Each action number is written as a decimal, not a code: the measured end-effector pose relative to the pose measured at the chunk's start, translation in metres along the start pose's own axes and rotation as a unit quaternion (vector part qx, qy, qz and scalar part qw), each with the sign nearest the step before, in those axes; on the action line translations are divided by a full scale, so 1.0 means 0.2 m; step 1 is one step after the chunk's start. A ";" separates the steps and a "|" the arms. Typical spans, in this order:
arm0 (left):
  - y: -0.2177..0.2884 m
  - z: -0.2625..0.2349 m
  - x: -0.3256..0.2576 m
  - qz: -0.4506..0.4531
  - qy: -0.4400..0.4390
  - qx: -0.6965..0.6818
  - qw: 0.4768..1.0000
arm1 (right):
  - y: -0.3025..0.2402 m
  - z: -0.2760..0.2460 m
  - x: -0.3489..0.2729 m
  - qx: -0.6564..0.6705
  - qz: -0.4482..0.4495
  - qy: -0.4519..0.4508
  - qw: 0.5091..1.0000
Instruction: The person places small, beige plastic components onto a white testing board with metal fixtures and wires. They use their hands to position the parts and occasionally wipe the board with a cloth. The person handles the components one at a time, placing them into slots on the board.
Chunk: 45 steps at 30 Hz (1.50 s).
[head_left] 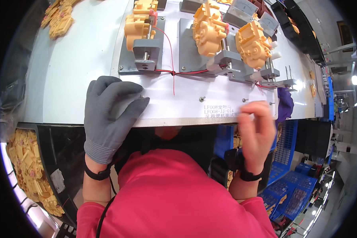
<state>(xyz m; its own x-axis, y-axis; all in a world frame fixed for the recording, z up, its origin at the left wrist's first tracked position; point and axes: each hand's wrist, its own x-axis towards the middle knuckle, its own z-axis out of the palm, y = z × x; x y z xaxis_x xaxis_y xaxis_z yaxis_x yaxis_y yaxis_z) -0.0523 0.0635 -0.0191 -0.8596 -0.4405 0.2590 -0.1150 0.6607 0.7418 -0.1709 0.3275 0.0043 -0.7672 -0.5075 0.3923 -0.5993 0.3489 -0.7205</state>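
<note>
At the frame's centre: we see the white metal fixture plate point(210, 104) lying on the pale grey counter point(67, 71).
Left hand point(107, 113): in a grey knit glove, grip spread flat on the plate's near left edge, clamped on nothing.
Right hand point(256, 133): bare and blurred at the plate's lower right corner; we cannot tell whether its grip holds anything.
Upper centre: three yellow plastic gearbox housings point(208, 29) sit in grey clamps, red wires point(174, 71) beneath them.
Lower left: black tray of yellow parts point(27, 166).
</note>
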 end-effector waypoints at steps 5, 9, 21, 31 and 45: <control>0.00 0.01 0.01 -0.007 0.020 -0.004 1.000 | -0.06 0.17 0.07 -0.056 0.000 -0.049 0.997; 0.01 0.01 0.01 -0.009 0.014 -0.009 1.000 | -0.02 0.22 0.10 -0.097 -0.055 -0.047 0.993; -0.01 0.01 0.02 0.027 0.025 -0.005 0.999 | 0.00 0.25 0.09 -0.109 -0.070 -0.030 0.991; 0.00 -0.03 0.01 0.048 -0.019 0.027 0.998 | 0.00 0.25 0.09 -0.117 -0.067 -0.027 0.991; 0.02 -0.01 0.01 0.050 -0.004 0.039 0.998 | 0.00 0.25 0.10 -0.110 -0.092 -0.004 0.990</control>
<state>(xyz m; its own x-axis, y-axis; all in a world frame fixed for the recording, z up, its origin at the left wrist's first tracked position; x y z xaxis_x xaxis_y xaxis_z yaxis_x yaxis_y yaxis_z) -0.0538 0.0627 -0.0143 -0.8722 -0.3659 0.3247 -0.0667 0.7465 0.6620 -0.1756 0.2782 -0.0166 -0.6391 -0.5839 0.5005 -0.7647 0.4125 -0.4951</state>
